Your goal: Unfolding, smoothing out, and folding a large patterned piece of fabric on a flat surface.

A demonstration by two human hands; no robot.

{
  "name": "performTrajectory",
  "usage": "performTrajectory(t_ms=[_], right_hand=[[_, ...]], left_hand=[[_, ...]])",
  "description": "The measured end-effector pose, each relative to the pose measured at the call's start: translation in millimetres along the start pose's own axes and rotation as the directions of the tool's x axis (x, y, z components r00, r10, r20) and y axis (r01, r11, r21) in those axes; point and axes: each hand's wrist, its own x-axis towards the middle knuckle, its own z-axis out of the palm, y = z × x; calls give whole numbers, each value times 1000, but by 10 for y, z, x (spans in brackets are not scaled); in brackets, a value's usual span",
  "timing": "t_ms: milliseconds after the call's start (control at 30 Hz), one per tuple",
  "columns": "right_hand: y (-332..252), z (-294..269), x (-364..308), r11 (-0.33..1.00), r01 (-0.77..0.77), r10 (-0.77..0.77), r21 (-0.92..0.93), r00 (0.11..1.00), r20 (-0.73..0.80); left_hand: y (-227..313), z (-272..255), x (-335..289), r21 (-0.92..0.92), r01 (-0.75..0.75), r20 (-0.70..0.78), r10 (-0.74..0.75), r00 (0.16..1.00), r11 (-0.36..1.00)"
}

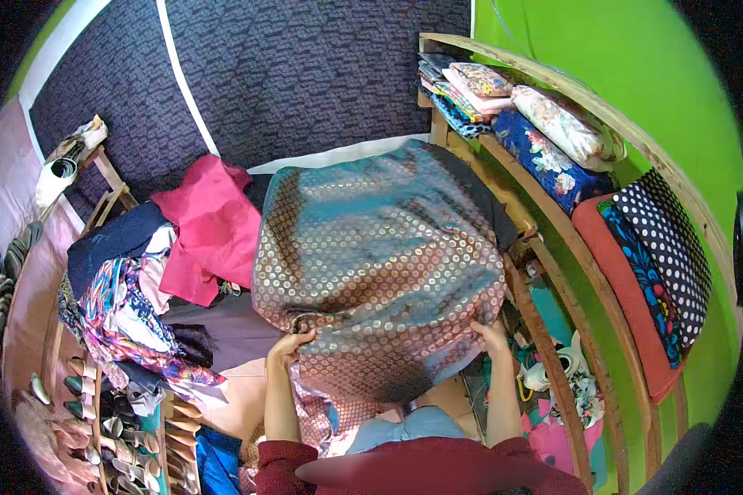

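A shiny teal and brown cloth with a pattern of small gold dots (371,247) lies spread out in front of me over a dark surface. Its near part hangs down toward my body. My left hand (289,345) pinches the cloth near its lower left, gathering small folds there. On the other side, my right hand (492,337) grips the cloth's lower right edge, fingers partly hidden by the fabric. Soft wrinkles run across the cloth between both hands. Just left of it lies a crumpled pink-red cloth (205,231).
Mixed clothes (132,305) are heaped at the left. Below them stands a rack with several shoes (124,445). A wooden slatted rack (553,355) on the right bears folded fabrics, including a polka-dot one (664,239). A green wall (619,49) rises behind it.
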Motion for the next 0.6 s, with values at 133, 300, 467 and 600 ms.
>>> performTrajectory(t_ms=[133, 300, 467, 600], right_hand=[[281, -62, -150, 878, 479, -460, 17, 853, -246], [-77, -221, -497, 743, 669, -649, -14, 716, -257], [-504, -218, -566, 676, 680, -691, 284, 719, -75], [-407, -237, -457, 693, 649, -705, 314, 701, 106]], left_hand=[[122, -24, -84, 165, 57, -13, -56, 998, 985], [280, 217, -222, -37, -150, -99, 146, 984, 988], [492, -103, -270, -324, -209, 57, 240, 969, 923], [445, 341, -516, -379, -513, -111, 512, 852, 770]])
